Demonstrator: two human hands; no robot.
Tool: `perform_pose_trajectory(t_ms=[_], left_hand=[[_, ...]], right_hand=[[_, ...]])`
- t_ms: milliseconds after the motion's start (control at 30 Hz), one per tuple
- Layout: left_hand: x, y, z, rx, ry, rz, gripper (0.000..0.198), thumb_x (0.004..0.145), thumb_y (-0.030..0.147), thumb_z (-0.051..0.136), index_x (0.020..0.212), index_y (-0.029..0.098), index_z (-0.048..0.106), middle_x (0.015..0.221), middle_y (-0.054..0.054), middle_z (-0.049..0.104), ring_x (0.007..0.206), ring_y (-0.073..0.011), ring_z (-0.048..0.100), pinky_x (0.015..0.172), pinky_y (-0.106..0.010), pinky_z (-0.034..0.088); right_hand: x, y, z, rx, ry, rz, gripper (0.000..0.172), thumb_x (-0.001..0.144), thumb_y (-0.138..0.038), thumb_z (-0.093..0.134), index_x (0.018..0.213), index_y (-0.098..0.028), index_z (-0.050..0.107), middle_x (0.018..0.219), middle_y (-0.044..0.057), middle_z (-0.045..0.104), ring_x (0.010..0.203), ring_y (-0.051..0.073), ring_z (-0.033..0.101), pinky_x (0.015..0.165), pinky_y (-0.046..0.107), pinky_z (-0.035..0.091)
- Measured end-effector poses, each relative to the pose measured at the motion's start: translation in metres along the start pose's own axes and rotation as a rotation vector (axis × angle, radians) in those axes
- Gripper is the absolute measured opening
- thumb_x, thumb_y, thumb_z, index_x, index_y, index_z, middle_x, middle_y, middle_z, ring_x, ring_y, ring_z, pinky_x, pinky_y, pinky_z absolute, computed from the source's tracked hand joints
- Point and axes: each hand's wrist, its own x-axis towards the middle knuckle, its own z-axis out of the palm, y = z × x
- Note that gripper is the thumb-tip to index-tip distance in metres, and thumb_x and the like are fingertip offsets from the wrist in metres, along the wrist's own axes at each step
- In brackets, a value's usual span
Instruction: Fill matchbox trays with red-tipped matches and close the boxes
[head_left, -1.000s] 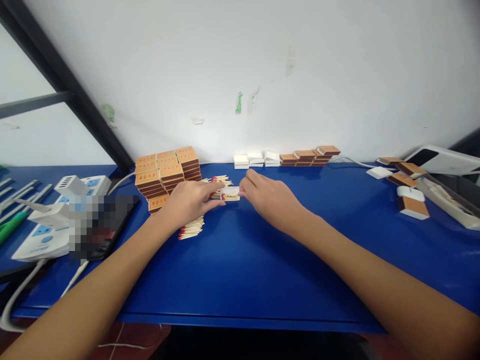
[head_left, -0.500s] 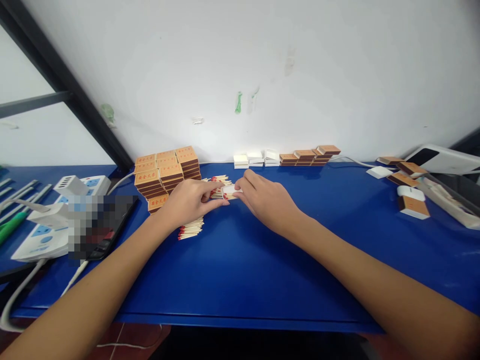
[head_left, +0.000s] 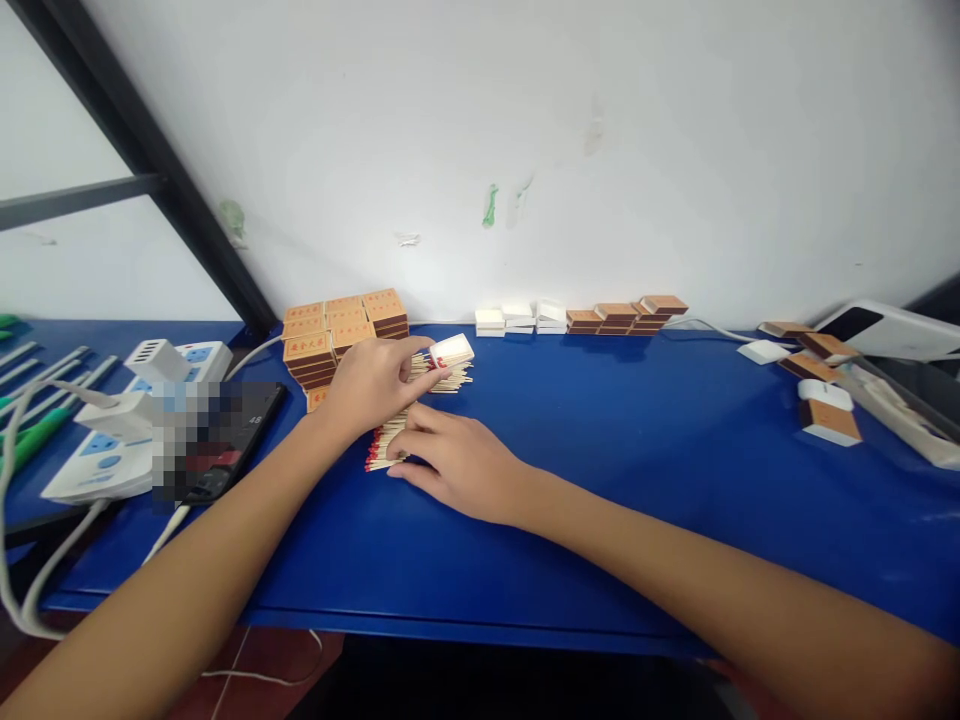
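Note:
My left hand (head_left: 379, 378) pinches a white matchbox tray (head_left: 452, 351) between thumb and fingers, tilted above a heap of matches. A few red match heads show at the tray's near left end. Behind and below it lie loose matches (head_left: 452, 381). Nearer to me, my right hand (head_left: 457, 458) has its curled fingers and thumb on a second pile of red-tipped matches (head_left: 379, 448). How many matches it grips is hidden by the fingers. Left of both hands rises a stack of brown matchboxes (head_left: 311, 347).
White trays (head_left: 517, 318) and brown matchboxes (head_left: 626, 316) line the wall. At the right are more matchboxes (head_left: 831, 420) and a white device (head_left: 889, 328). A power strip (head_left: 112, 460) with cables and a phone (head_left: 251, 430) sit at the left of the blue table (head_left: 570, 570).
My right hand has let go of the tray and moved left and toward me onto the near matches. My left hand keeps the tray, now raised and tilted. The view has shifted slightly.

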Motion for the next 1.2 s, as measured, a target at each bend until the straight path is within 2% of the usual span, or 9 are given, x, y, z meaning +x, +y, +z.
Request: perform_pose_trajectory(t_ms=[133, 233, 400, 667, 933, 1200], left_hand=[[0.000, 0.001, 0.000, -0.008, -0.014, 0.003, 0.040, 0.092, 0.053, 0.070, 0.114, 0.021, 0.077, 0.062, 0.001, 0.065, 0.058, -0.0156, 0.060, 0.059, -0.027, 0.037], [0.000, 0.000, 0.001, -0.004, -0.012, 0.013, 0.038, 0.092, 0.051, 0.071, 0.114, 0.020, 0.077, 0.062, 0.002, 0.065, 0.057, -0.0152, 0.059, 0.060, -0.027, 0.037], [-0.001, -0.001, 0.001, 0.018, -0.026, 0.042, 0.039, 0.093, 0.050, 0.071, 0.115, 0.019, 0.076, 0.060, 0.002, 0.063, 0.057, -0.0148, 0.058, 0.058, -0.027, 0.035], [-0.002, 0.004, 0.001, 0.035, -0.070, 0.089, 0.041, 0.096, 0.051, 0.067, 0.120, 0.019, 0.076, 0.064, 0.001, 0.066, 0.056, -0.0149, 0.058, 0.057, -0.027, 0.033], [-0.004, 0.003, 0.004, 0.078, -0.088, 0.102, 0.044, 0.095, 0.051, 0.069, 0.124, 0.019, 0.075, 0.064, 0.000, 0.067, 0.057, -0.0165, 0.060, 0.056, -0.028, 0.033], [-0.003, 0.005, 0.002, 0.089, -0.113, 0.078, 0.044, 0.096, 0.052, 0.067, 0.124, 0.020, 0.075, 0.066, -0.001, 0.069, 0.059, -0.0175, 0.062, 0.057, -0.028, 0.034]], right_hand=[[0.006, -0.004, 0.004, -0.065, -0.040, 0.021, 0.022, 0.106, -0.032, 0.057, 0.101, -0.017, 0.072, 0.103, 0.005, 0.061, 0.088, 0.017, 0.061, 0.075, 0.031, 0.045], [0.007, -0.005, 0.001, -0.127, -0.086, 0.071, 0.023, 0.106, -0.033, 0.055, 0.102, -0.017, 0.071, 0.104, 0.006, 0.061, 0.085, 0.018, 0.062, 0.073, 0.032, 0.045], [-0.003, -0.002, -0.013, -0.188, -0.173, 0.119, 0.021, 0.106, -0.032, 0.056, 0.104, -0.016, 0.068, 0.109, 0.007, 0.061, 0.082, 0.017, 0.063, 0.071, 0.032, 0.046], [-0.017, 0.004, -0.036, -0.137, -0.287, 0.193, 0.019, 0.106, -0.030, 0.055, 0.107, -0.015, 0.067, 0.112, 0.007, 0.061, 0.081, 0.016, 0.062, 0.073, 0.031, 0.046], [-0.019, 0.008, -0.039, -0.196, -0.273, 0.191, 0.020, 0.107, -0.031, 0.053, 0.104, -0.015, 0.065, 0.109, 0.007, 0.061, 0.075, 0.015, 0.059, 0.065, 0.030, 0.040], [-0.018, 0.004, -0.039, -0.155, -0.305, 0.194, 0.020, 0.107, -0.031, 0.053, 0.107, -0.016, 0.066, 0.112, 0.007, 0.062, 0.086, 0.018, 0.063, 0.074, 0.031, 0.045]])
